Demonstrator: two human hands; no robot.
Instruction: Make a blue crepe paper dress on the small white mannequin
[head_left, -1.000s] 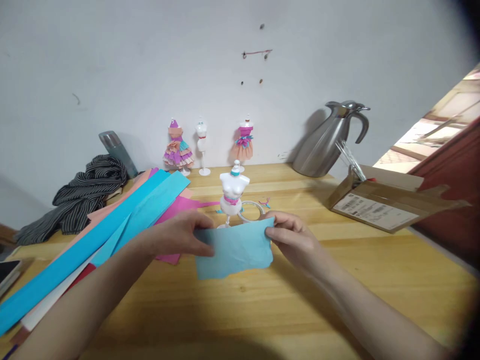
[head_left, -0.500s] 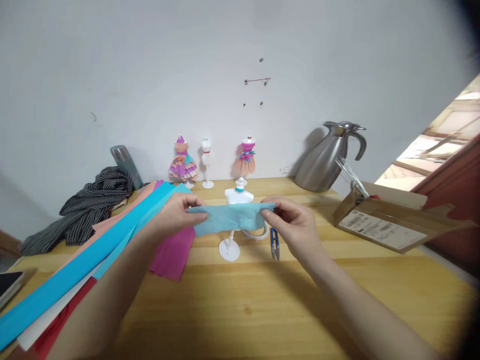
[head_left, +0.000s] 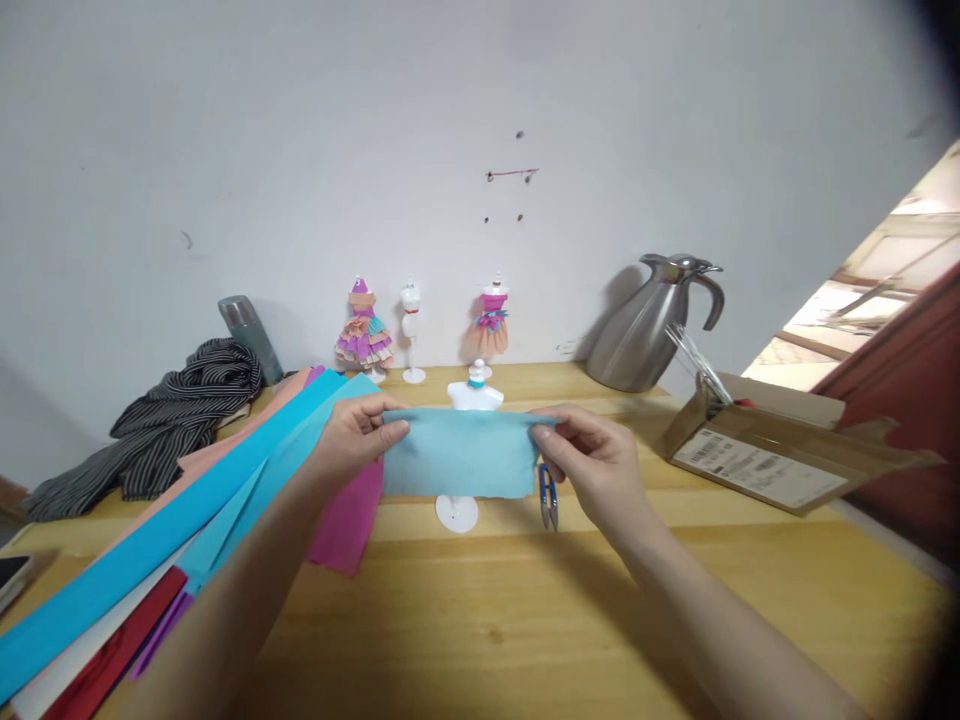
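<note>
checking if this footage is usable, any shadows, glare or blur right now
Head view: soft shadows on the wall left of the metal jug and below the right hand; washed-out brightness at far right; dark, blurred right edge; light blue sheet fairly clear.

The small mannequin (head_left: 475,397) is white, its neck band (head_left: 476,382) teal. In front of it, the sheet (head_left: 459,455) is plain light blue; far left of it, the cloth (head_left: 169,425) is black with thin pale stripes.
</note>
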